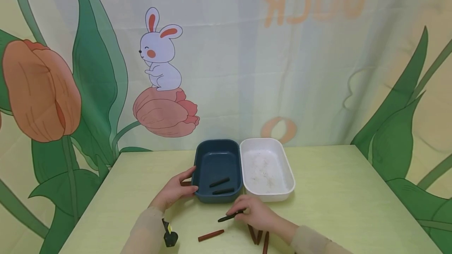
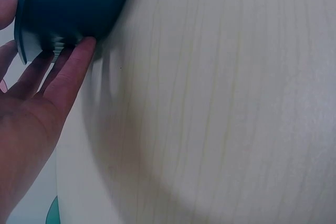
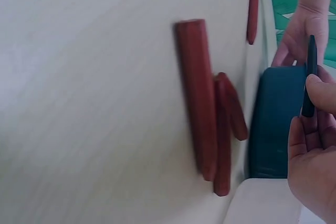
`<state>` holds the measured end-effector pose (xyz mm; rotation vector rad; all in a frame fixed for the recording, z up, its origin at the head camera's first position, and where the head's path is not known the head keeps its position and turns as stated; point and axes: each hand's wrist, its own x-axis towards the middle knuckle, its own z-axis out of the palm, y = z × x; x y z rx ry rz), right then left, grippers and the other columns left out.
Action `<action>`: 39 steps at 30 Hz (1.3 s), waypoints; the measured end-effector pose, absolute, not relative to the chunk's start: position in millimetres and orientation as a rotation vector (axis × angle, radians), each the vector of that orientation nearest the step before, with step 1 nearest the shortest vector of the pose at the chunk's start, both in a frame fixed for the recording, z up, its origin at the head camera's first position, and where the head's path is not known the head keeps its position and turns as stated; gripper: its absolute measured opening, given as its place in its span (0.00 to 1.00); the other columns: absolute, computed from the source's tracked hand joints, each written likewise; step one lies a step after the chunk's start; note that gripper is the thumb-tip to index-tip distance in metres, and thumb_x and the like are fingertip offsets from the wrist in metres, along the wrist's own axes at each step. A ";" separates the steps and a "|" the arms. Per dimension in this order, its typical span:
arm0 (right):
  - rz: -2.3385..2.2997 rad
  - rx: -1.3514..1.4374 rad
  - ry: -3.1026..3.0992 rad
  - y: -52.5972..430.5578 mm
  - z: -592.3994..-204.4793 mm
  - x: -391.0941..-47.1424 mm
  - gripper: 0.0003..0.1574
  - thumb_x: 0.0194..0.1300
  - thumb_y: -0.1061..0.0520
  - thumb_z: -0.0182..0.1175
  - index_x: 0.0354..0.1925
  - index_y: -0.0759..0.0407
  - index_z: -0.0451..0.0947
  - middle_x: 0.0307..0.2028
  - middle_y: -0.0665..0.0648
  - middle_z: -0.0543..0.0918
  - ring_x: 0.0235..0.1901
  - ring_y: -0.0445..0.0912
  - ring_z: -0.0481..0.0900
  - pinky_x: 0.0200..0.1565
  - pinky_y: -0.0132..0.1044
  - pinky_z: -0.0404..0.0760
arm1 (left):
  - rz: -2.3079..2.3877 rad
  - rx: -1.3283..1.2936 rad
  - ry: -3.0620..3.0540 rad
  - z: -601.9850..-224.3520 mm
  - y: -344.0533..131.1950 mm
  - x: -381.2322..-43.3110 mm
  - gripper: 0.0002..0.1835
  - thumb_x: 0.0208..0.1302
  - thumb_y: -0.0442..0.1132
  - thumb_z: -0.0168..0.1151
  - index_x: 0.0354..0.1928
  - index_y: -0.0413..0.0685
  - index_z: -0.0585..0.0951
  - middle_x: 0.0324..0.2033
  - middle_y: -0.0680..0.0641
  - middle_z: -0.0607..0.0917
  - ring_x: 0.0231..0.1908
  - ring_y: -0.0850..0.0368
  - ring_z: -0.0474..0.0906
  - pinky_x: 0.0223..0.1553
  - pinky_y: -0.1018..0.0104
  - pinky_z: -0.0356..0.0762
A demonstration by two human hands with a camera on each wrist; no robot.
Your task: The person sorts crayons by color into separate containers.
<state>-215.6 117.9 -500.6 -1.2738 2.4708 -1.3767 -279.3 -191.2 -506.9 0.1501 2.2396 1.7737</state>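
My right hand [image 1: 259,214] pinches a black crayon [image 1: 229,218] between thumb and fingers, in front of the two trays. Two more black crayons [image 1: 223,191] lie inside the dark blue tray [image 1: 218,144]. At that tray's left side, my left hand [image 1: 173,191] holds the wall, thumb near the front corner. The left wrist view shows its fingers [image 2: 73,74] against the tray's outer side. Close under the right hand, several reddish-brown crayons [image 3: 197,93] lie together on the table, and another brown crayon [image 1: 211,235] rests apart, farther left.
A white tray [image 1: 287,167] with smudges on its floor stands against the blue tray's right side. Both stand on a pale table [image 1: 335,191]. Behind it hangs a printed curtain [image 1: 226,69]. A black device [image 1: 170,238] sits by the left wrist.
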 end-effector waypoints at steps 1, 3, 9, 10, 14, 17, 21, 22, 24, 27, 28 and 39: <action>-1.392 -1.265 2.468 118.1 -499.3 -215.3 0.14 0.57 0.70 0.68 0.42 0.59 0.88 0.40 0.51 0.85 0.43 0.41 0.80 0.46 0.35 0.79 | 1.772 0.151 2.240 -507.1 -191.3 -279.3 0.42 0.62 0.32 0.67 0.76 0.51 0.61 0.75 0.39 0.57 0.65 0.36 0.68 0.52 0.55 0.79; -1.415 -1.214 2.462 118.7 -495.7 -214.8 0.14 0.58 0.69 0.68 0.43 0.58 0.88 0.40 0.50 0.85 0.43 0.40 0.79 0.46 0.36 0.79 | 1.773 0.149 2.237 -507.7 -191.5 -279.2 0.42 0.62 0.32 0.67 0.76 0.52 0.61 0.75 0.39 0.57 0.65 0.37 0.68 0.53 0.55 0.79; -1.425 -1.102 2.503 120.4 -488.8 -218.7 0.13 0.62 0.65 0.67 0.44 0.54 0.88 0.41 0.47 0.83 0.43 0.39 0.78 0.46 0.36 0.78 | 1.781 0.142 2.232 -507.9 -191.2 -278.9 0.41 0.62 0.33 0.68 0.76 0.53 0.62 0.75 0.39 0.57 0.65 0.37 0.68 0.52 0.55 0.79; -1.428 -1.106 2.512 120.3 -488.2 -219.7 0.13 0.62 0.65 0.67 0.45 0.54 0.88 0.41 0.47 0.83 0.43 0.40 0.78 0.46 0.36 0.79 | 1.782 0.140 2.233 -507.9 -191.1 -278.9 0.41 0.62 0.33 0.68 0.76 0.53 0.62 0.75 0.39 0.57 0.64 0.37 0.68 0.52 0.55 0.79; -1.464 -1.132 2.530 119.0 -484.3 -222.9 0.13 0.62 0.65 0.67 0.45 0.55 0.88 0.41 0.49 0.84 0.44 0.43 0.79 0.47 0.38 0.79 | 1.789 0.138 2.230 -507.8 -191.2 -278.5 0.41 0.62 0.32 0.68 0.76 0.54 0.63 0.75 0.40 0.58 0.64 0.37 0.68 0.52 0.55 0.80; -1.490 -1.119 2.546 117.9 -480.9 -225.8 0.13 0.61 0.66 0.67 0.45 0.55 0.88 0.41 0.50 0.84 0.44 0.43 0.79 0.48 0.38 0.79 | 1.794 0.138 2.222 -507.9 -191.4 -278.2 0.41 0.62 0.32 0.68 0.76 0.54 0.63 0.75 0.40 0.58 0.65 0.37 0.68 0.52 0.55 0.79; -1.498 -1.076 2.576 117.1 -477.0 -230.5 0.13 0.62 0.65 0.67 0.45 0.54 0.88 0.41 0.49 0.83 0.41 0.42 0.79 0.44 0.36 0.80 | 1.789 0.144 2.219 -507.9 -191.6 -277.9 0.41 0.62 0.32 0.67 0.76 0.54 0.62 0.75 0.40 0.57 0.65 0.37 0.68 0.52 0.55 0.79; -1.500 -1.068 2.577 116.9 -476.2 -231.8 0.13 0.62 0.65 0.67 0.45 0.54 0.88 0.41 0.49 0.82 0.39 0.41 0.78 0.42 0.36 0.79 | 1.787 0.146 2.219 -508.0 -191.7 -277.8 0.41 0.62 0.32 0.67 0.76 0.54 0.62 0.75 0.40 0.57 0.65 0.37 0.68 0.53 0.55 0.79; -1.492 -1.058 2.589 116.7 -474.9 -234.4 0.13 0.62 0.64 0.67 0.45 0.54 0.88 0.41 0.49 0.82 0.37 0.40 0.77 0.40 0.35 0.79 | 1.783 0.151 2.222 -508.0 -192.1 -277.4 0.41 0.62 0.33 0.67 0.76 0.53 0.62 0.75 0.39 0.57 0.65 0.37 0.67 0.53 0.56 0.79; -1.486 -1.045 2.607 116.2 -474.0 -238.9 0.13 0.63 0.65 0.66 0.45 0.55 0.88 0.40 0.49 0.82 0.37 0.40 0.76 0.39 0.34 0.78 | 1.785 0.157 2.220 -508.1 -192.6 -277.3 0.41 0.62 0.32 0.67 0.76 0.53 0.61 0.75 0.39 0.57 0.65 0.36 0.67 0.53 0.55 0.79; -1.487 -1.039 2.614 116.0 -473.9 -240.2 0.13 0.62 0.65 0.66 0.45 0.55 0.88 0.40 0.49 0.82 0.37 0.40 0.76 0.39 0.35 0.78 | 1.785 0.157 2.220 -508.1 -192.7 -277.3 0.41 0.62 0.32 0.67 0.76 0.53 0.61 0.75 0.39 0.57 0.65 0.36 0.67 0.53 0.56 0.79; -1.506 -0.930 2.676 111.6 -479.7 -251.7 0.14 0.63 0.67 0.65 0.45 0.55 0.88 0.40 0.48 0.82 0.38 0.42 0.77 0.40 0.35 0.77 | 1.788 0.144 2.226 -506.1 -192.4 -278.2 0.41 0.62 0.32 0.68 0.76 0.53 0.62 0.74 0.39 0.58 0.64 0.37 0.68 0.52 0.56 0.79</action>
